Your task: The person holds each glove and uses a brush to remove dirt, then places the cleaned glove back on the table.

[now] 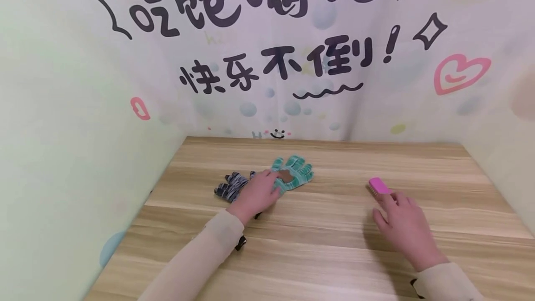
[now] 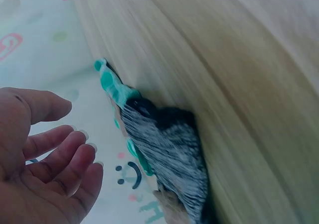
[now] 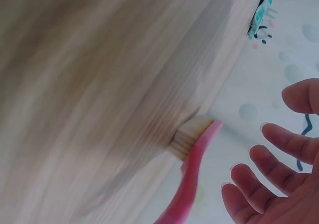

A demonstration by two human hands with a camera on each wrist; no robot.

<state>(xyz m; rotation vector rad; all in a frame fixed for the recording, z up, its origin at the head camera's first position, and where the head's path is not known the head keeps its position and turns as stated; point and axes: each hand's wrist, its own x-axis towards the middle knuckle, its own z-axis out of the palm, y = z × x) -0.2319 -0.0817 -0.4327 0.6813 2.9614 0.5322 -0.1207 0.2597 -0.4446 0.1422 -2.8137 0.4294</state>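
Two knitted gloves lie side by side toward the back left of the table: a teal one point(image 1: 297, 169) with a brown patch, and a black-and-grey one point(image 1: 229, 190). Above them hovers my left hand point(image 1: 258, 193), hiding part of both in the head view. Its fingers are relaxed and hold nothing in the left wrist view, apart from the dark glove point(image 2: 167, 147). On the right, a pink brush point(image 1: 379, 185) rests bristles down; the right wrist view shows its curved handle point(image 3: 192, 171). My right hand point(image 1: 404, 226) is over its near end, fingers loosely bent, gripping nothing.
The wood-grain table point(image 1: 317, 254) ends at a printed cloth backdrop point(image 1: 234, 115) with dark lettering. Pale cloth walls point(image 1: 62, 152) stand at both sides. Bare tabletop lies between the gloves and the brush.
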